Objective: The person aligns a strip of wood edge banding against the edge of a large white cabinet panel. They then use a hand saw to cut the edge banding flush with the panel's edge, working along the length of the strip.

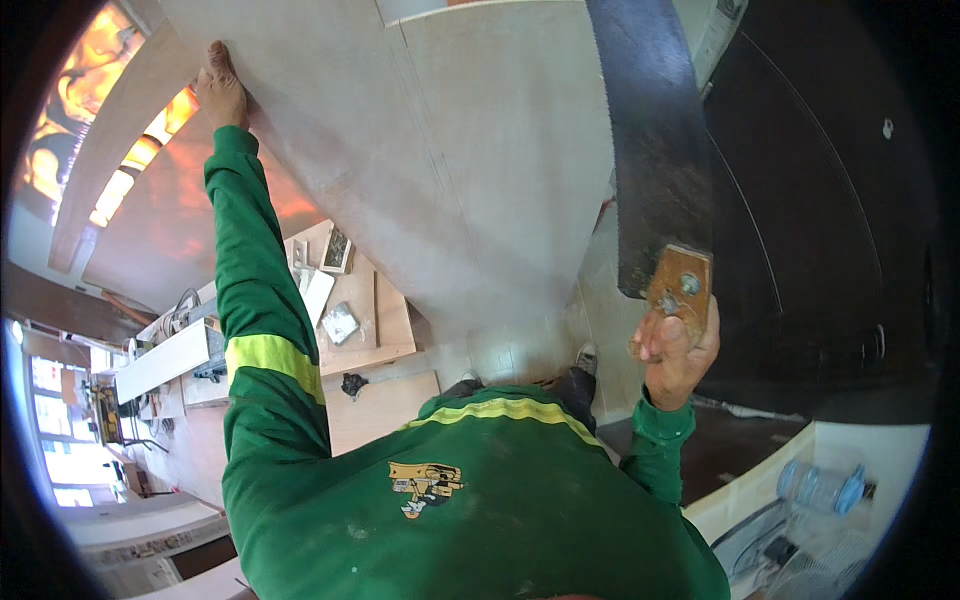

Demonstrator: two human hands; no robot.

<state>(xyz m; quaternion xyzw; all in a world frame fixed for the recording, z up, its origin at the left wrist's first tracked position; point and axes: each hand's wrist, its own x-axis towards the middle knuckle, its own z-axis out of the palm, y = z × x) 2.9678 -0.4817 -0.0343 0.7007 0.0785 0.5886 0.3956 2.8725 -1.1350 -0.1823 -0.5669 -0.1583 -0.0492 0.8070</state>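
Note:
My right hand is wrapped around the wooden handle of a handsaw. Its wide dark blade, fixed to the handle with bolts, points away from me with the teeth facing left. At the far left, my left hand grips the edge of a large pale wooden board, thumb on top and the other fingers mostly hidden. The board spreads out in front of me, with faint lines running along its face. The saw blade passes over the right side of the board; whether they touch, I cannot tell.
Left of my legs, a low wooden platform bears small boxes and pieces. Dark panels stand along the right side. At the lower right lie a clear plastic water bottle and a fan. A long white box sits farther left.

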